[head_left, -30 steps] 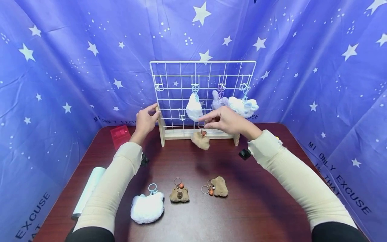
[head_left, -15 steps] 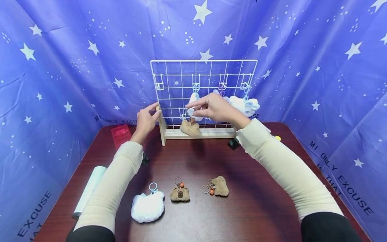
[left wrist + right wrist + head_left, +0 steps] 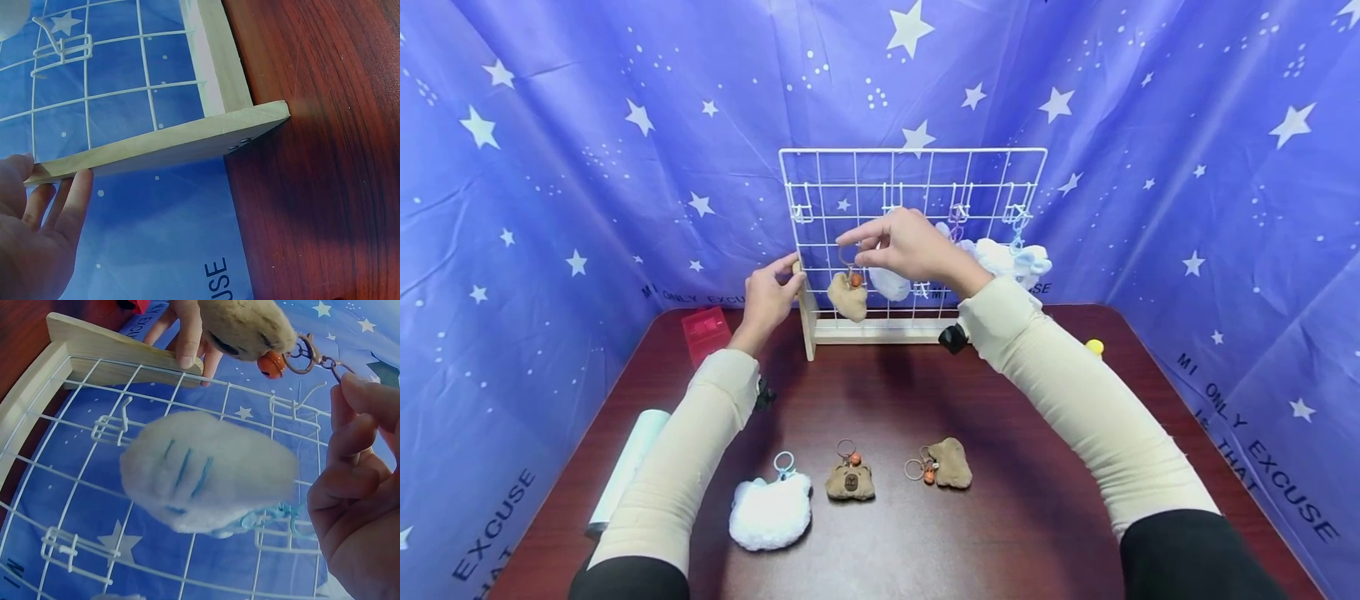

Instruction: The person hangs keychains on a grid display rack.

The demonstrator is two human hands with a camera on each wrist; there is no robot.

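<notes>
My right hand [image 3: 904, 243] pinches the metal ring of a brown plush keychain [image 3: 847, 298], which dangles in front of the white wire grid rack [image 3: 917, 151]. An orange bell [image 3: 272, 364] hangs at its ring in the right wrist view. With thumb and fingers on opposite sides, my left hand [image 3: 769, 302] grips the rack's wooden side post [image 3: 150, 140]. Behind my right hand hangs a white plush keychain [image 3: 206, 469] with blue stitched lines. At the upper left of the grid is a bare wire hook [image 3: 802, 213].
Farther right hang a white plush with a blue bow [image 3: 1011, 260] and a partly hidden lilac plush. On the table lie a white plush [image 3: 770, 512], a capybara keychain [image 3: 850, 483] and a brown plush [image 3: 952, 463]. A red case [image 3: 706, 335] and a pale roll [image 3: 628, 471] are left.
My right hand has moved left and up with the brown plush keychain, from below the hanging white plush to the grid's left part. My left hand stays on the post.
</notes>
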